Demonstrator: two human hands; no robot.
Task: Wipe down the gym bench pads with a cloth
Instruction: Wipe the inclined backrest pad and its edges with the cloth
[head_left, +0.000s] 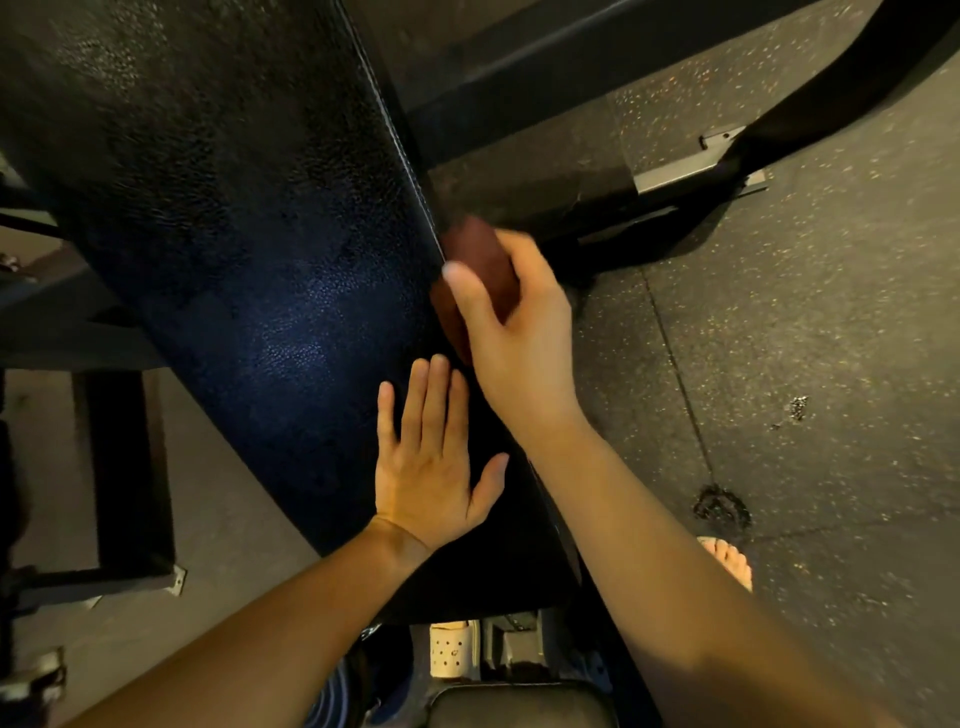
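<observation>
A long black textured bench pad (249, 249) runs from the upper left down to the bottom centre. My right hand (519, 332) grips a bunched reddish-brown cloth (483, 260) and presses it against the pad's right side edge. The cloth and hand are blurred by motion. My left hand (431, 467) lies flat on the pad's lower part, fingers spread, holding nothing. A second black pad (519, 704) shows at the bottom edge.
Black metal frame bars (810, 98) cross the speckled rubber floor (805, 322) at upper right. More frame members (124, 467) stand at left. My sandalled feet (452, 649) show below the pad, and a dark scuff (722, 506) marks the floor.
</observation>
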